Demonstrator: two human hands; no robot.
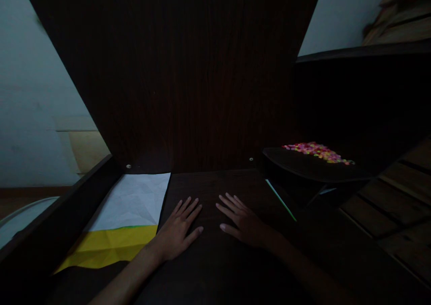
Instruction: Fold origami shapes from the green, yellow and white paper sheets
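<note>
Our two bare hands and forearms, seen in dim light

We see our left hand (178, 233) and our right hand (245, 224) with nothing worn on them: no gloves, no rings and no watch or band at either wrist. Both forearms are uncovered as far as the lower edge of the view, with no sleeve or cuff showing. Our fingers are slim, with short nails that catch a little light. The right forearm is mostly lost in shadow, so its finer detail cannot be told.

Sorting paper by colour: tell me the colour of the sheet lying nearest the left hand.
Yellow sheet of paper, beside the left hand; head view.
</note>
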